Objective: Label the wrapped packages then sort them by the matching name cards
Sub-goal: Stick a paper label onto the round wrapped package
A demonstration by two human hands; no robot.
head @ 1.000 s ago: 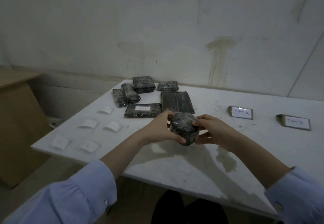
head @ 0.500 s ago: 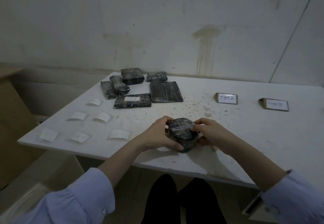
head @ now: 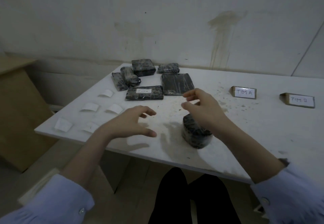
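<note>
1. Dim room: a stained wall (head: 222, 31) and a speckled white table (head: 263, 136).
2. The round wrapped package (head: 194, 134) sits on the table near the front edge, with no label showing.
3. The right hand (head: 203, 108) hangs over it, fingers loosely bent and gripping nothing. Whether they touch, I cannot tell.
4. The left hand (head: 133, 124) hovers beside it, fingers spread and empty.
5. Back left, a labelled package (head: 144, 92) reads "TIM A" among the other packages (head: 142, 67).
6. Blank labels (head: 89, 107) line the left side.
7. The TIM A card (head: 244, 92) and second card (head: 299, 100) stand far right.

Right hand (head: 201, 109) hides round package (head: 193, 133) top; far-right card (head: 300, 99) lettering blurred.
</note>
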